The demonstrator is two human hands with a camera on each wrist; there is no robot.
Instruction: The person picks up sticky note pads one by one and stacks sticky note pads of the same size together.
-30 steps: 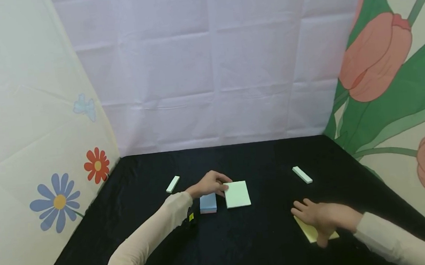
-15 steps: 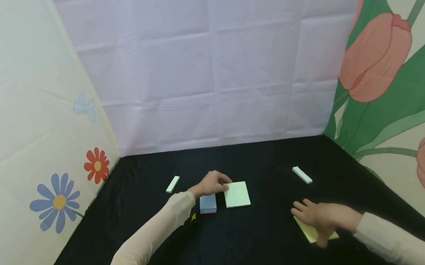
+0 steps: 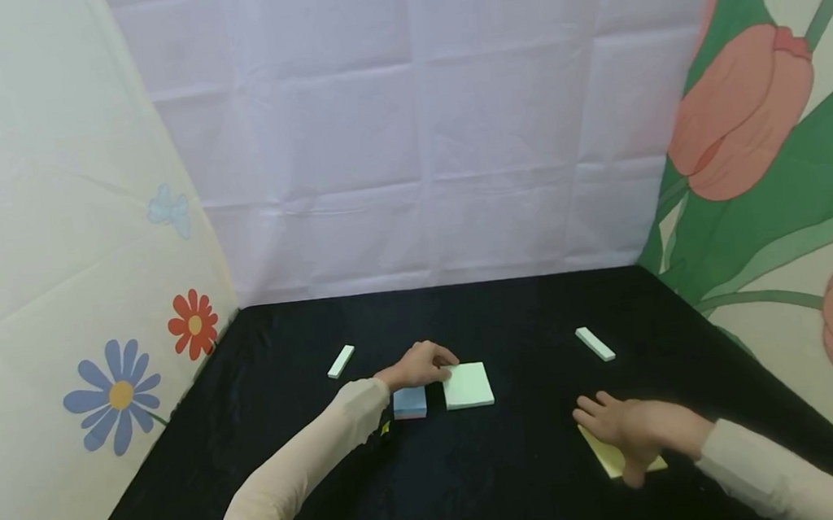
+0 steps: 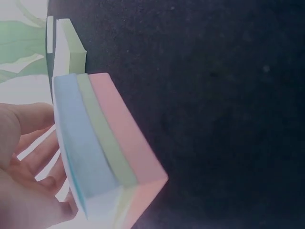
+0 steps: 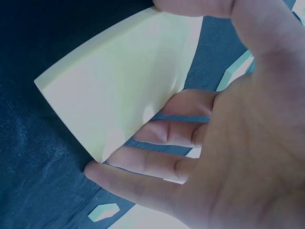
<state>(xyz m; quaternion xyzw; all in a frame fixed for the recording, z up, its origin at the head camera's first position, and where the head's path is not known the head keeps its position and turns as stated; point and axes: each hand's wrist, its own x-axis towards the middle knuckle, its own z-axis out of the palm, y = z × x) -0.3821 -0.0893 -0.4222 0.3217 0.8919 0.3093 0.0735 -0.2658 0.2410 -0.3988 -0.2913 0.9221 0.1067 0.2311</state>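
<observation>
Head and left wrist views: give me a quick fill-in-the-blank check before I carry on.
The right hand grips a notepad coloured ____.
In the head view, the blue-topped stack lies to the ____ of the pale green pad.
In the left wrist view, the stack's green layer sits between a blue layer and a ____ layer.
One narrow block lies back left, another back ____.

Missing words: yellow; left; pink; right.

No legible text, labels, brands or numbers in any view. Green block [image 3: 469, 386], yellow block [image 5: 114, 81], tri-colour stack [image 4: 97, 133]: nothing readable.
</observation>
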